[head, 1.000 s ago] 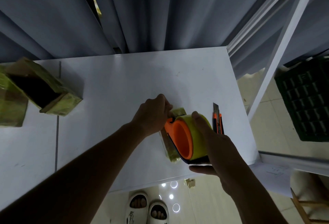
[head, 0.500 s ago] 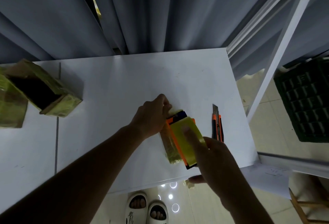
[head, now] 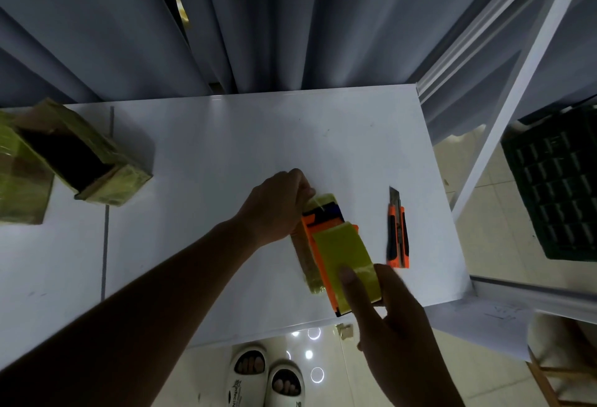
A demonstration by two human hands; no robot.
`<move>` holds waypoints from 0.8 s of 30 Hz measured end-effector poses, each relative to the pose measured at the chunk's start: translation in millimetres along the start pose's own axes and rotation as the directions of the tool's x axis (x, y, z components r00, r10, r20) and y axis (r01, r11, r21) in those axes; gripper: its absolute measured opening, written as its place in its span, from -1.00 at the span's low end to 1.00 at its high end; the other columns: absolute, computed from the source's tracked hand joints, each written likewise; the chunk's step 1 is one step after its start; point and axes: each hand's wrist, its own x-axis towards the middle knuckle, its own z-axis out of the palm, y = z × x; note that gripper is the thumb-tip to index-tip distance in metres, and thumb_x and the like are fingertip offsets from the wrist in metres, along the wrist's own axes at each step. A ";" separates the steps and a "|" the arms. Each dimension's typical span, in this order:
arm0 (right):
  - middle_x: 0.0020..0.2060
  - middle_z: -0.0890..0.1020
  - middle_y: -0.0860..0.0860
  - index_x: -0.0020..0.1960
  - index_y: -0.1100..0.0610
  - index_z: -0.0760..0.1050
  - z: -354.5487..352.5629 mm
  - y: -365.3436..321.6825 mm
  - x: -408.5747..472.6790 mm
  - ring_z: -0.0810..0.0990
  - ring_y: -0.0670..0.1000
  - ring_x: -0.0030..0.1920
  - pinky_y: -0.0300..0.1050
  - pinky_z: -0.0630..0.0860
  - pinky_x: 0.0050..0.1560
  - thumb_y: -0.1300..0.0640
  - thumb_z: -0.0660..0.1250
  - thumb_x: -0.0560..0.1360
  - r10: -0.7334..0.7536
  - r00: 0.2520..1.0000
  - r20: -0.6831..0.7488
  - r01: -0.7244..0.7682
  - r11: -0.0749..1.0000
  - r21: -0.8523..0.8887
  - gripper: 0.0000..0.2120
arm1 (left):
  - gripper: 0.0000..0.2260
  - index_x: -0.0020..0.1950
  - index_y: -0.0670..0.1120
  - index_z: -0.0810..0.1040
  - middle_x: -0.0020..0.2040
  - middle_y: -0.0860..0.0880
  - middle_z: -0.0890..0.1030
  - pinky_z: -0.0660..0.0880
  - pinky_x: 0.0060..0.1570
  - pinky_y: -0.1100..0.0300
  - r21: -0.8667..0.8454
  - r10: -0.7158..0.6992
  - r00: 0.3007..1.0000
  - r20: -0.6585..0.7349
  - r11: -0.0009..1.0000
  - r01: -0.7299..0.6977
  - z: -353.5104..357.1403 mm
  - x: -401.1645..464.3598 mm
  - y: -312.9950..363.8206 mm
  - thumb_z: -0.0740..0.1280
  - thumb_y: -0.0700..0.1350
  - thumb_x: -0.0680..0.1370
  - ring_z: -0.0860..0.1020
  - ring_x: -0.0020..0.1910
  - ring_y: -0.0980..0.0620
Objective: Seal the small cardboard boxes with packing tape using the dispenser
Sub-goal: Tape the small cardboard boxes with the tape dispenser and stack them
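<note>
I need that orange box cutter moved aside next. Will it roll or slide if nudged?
The box cutter looks flat-sided and lies flat on the white table, so it should slide, not roll. Its blade tip seems exposed; push the handle.

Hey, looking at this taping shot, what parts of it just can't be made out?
All in the head view:
- Small box: top face hidden by the tape dispenser, so the seam is unseen.
- Left hand: its fingertips curl out of sight over the box's far end.
- Right hand: motion-blurred, and dim light hides the thumb.
- Taped boxes at left: cut off by the frame edge.
</note>
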 end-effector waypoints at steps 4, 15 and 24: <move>-0.31 0.58 -0.41 -0.10 -0.14 0.44 6.4 -8.7 1.6 0.59 -0.34 -0.25 -0.55 0.42 -0.35 -0.31 0.19 0.30 0.036 0.999 -0.024 -0.033 0.996 0.088 -0.69 | -0.81 0.00 -0.03 0.44 -0.09 0.05 0.45 0.30 -0.27 0.27 0.044 0.013 1.000 -0.028 0.999 -0.012 4.9 -1.5 -0.6 0.16 0.05 0.69 0.47 -0.19 0.14; -0.36 0.59 -0.33 -0.15 -0.14 0.45 8.4 -24.4 11.6 0.57 -0.37 -0.25 -0.52 0.42 -0.44 -0.38 0.17 0.26 0.121 0.990 -0.075 -0.107 0.980 0.166 -0.63 | -0.80 0.04 -0.03 0.47 -0.16 0.07 0.60 0.51 -0.20 0.15 -0.086 0.029 0.999 -0.028 0.996 -0.031 2.2 -12.4 5.1 0.17 0.06 0.69 0.59 -0.22 0.13; -0.28 0.57 -0.15 -0.13 -0.13 0.44 10.9 -14.0 11.3 0.60 -0.06 -0.29 -0.33 0.47 -0.44 -0.35 0.19 0.26 0.180 0.982 -0.066 -0.163 0.964 0.208 -0.65 | -0.85 -0.03 -0.01 0.46 -0.21 0.12 0.53 0.35 -0.28 0.24 -0.162 0.077 0.991 -0.109 0.982 -0.094 7.3 -25.9 3.0 0.19 -0.01 0.69 0.52 -0.24 0.15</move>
